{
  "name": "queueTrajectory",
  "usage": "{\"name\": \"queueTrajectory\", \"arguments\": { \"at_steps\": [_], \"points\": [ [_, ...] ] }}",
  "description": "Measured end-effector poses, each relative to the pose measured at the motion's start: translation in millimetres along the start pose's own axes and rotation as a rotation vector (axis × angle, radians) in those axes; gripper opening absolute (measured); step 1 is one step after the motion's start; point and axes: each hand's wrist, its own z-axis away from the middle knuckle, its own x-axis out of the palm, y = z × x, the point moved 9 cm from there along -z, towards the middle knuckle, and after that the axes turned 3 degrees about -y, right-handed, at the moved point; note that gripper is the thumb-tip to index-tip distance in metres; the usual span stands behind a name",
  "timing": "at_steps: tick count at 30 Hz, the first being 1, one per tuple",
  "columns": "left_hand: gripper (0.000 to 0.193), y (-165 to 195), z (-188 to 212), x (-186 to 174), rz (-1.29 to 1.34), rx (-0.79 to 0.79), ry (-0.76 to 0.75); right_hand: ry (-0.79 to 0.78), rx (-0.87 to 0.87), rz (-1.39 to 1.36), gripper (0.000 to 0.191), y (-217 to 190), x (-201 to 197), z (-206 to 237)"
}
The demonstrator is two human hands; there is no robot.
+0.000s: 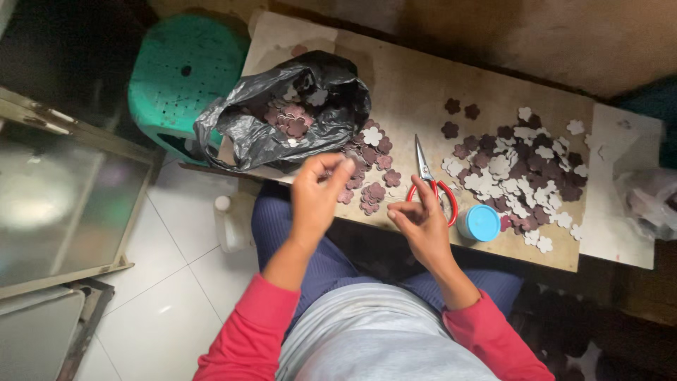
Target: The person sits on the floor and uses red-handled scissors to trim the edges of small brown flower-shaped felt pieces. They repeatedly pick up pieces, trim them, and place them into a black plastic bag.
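Our left hand (319, 189) pinches something small we cannot make out, and our right hand (417, 215) is curled shut by the red-handled scissors (431, 185), both at the tabletop's (409, 92) near edge. Flower cutouts (370, 194) heaped there could easily get brushed off onto our lap.

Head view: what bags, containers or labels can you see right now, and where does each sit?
Black plastic bag: board's left end, open, crumpled, holding flower-shaped cutouts.
Small round container: near edge, beside the right hand, blue lid.
Clear plastic bag: far right, crumpled, contents unclear.
White plastic bottle: on the floor, under the board.
No labels, signs or screens visible.
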Motion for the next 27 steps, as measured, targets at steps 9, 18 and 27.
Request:
{"name": "queueTrajectory", "arguments": {
  "at_steps": [9,18,27],
  "points": [
    [0.077,62.0,-76.8,-53.4,-0.688,0.358,0.258,-0.025,-0.116,0.572,0.078,-23.6,34.6,-52.0],
    [0.039,-4.7,10.1,8.8,-0.475,0.193,-0.027,-0.14,-0.232,0.635,0.088,-35.8,42.0,-54.7],
    [0.038,-70.3,58.3,60.4,0.069,-0.181,-0.18,-0.022,0.065,-0.29,0.077,6.9,-9.2,-26.8]
  ]
}}
